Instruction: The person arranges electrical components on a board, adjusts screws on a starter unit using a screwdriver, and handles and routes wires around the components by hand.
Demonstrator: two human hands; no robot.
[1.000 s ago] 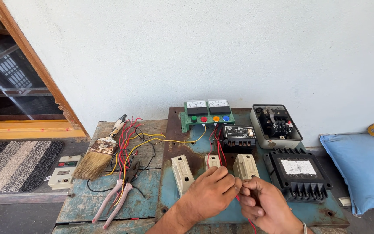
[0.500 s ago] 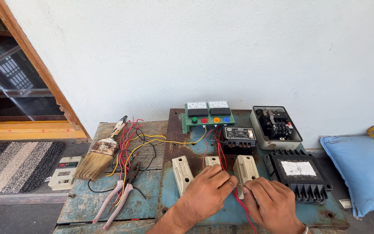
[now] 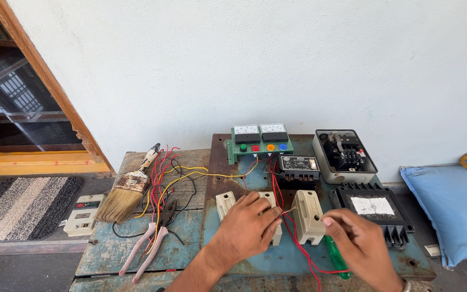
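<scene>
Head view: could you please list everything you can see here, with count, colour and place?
fuse blocks: three, cream, panel front
meter unit: one, green, panel back
relay: one, black, behind the blocks
starter box: one, grey, open, back right
finned cover: one, black, right
wires: several, red, yellow, black, centre left
brush: one, pale bristles, left
pliers: one, pink handles, front left
switch box: one, cream, far left
cushion: one, blue, right
screwdriver: one, green, under right hand
left hand: on middle block
right hand: pinching grip by right block
</scene>
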